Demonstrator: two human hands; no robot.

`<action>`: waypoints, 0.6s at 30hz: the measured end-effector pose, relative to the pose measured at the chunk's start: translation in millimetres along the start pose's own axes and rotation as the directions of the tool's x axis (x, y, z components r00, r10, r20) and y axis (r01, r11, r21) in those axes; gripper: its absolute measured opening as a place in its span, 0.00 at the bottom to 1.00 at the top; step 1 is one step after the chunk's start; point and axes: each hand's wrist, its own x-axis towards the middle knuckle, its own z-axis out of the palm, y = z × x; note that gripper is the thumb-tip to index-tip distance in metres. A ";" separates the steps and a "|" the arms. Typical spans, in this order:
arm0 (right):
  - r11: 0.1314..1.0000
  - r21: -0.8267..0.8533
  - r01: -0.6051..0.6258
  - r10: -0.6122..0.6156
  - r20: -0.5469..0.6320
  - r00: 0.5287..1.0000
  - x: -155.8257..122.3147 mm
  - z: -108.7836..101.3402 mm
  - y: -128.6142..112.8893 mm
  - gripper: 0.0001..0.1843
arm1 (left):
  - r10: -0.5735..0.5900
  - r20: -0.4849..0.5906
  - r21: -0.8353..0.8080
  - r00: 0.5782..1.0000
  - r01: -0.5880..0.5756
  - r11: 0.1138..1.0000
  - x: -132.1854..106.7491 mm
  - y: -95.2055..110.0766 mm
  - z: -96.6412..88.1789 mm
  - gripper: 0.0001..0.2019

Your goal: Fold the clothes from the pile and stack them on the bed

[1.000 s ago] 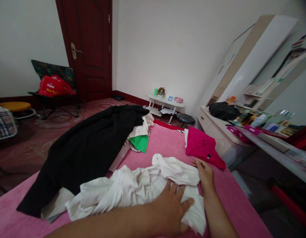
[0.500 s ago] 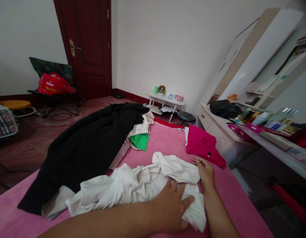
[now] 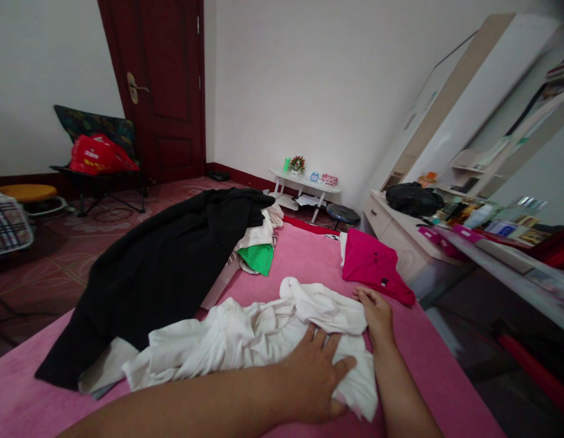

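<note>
A crumpled white garment [image 3: 258, 331], perhaps a shirt, is spread across the near part of the pink bedding [image 3: 304, 255]. My left hand [image 3: 320, 371] lies on its right part, palm down with the fingers spread. At the garment's right edge is my right hand [image 3: 376, 313], turned on its side. Its fingers are loosely bent with the tips beside the cloth, and I see nothing gripped in them. A black garment [image 3: 158, 261] is heaped on the left, partly over a green cloth [image 3: 258, 258]. A folded magenta garment [image 3: 373, 264] lies just beyond my right hand.
To the right stands a dresser [image 3: 391, 234] bearing a black bag [image 3: 414, 199] and several bottles. A low white table [image 3: 304, 180] is by the far wall. On the left, a folding chair [image 3: 97, 121] holds a red bag [image 3: 101, 155], near a yellow stool [image 3: 28, 193].
Both hands stay in nearly the same place, the left still flat on the white garment. The view shifts very slightly; the garments look the same.
</note>
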 end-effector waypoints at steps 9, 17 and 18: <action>1.000 -0.030 0.002 -0.001 0.021 1.000 0.7 0.8 0.5 0.16 | 0.005 -0.002 0.010 1.000 -0.005 1.000 1.2 -1.1 2.6 0.33; 0.997 -0.053 0.062 -0.060 0.037 0.997 2.8 -1.1 8.3 0.15 | 0.000 0.018 0.004 1.000 0.000 1.000 1.2 -0.6 2.7 0.33; 0.997 -0.051 0.062 -0.061 0.037 0.997 2.6 -1.2 8.5 0.15 | -0.001 0.021 0.001 1.000 0.001 1.000 1.3 -0.5 2.0 0.33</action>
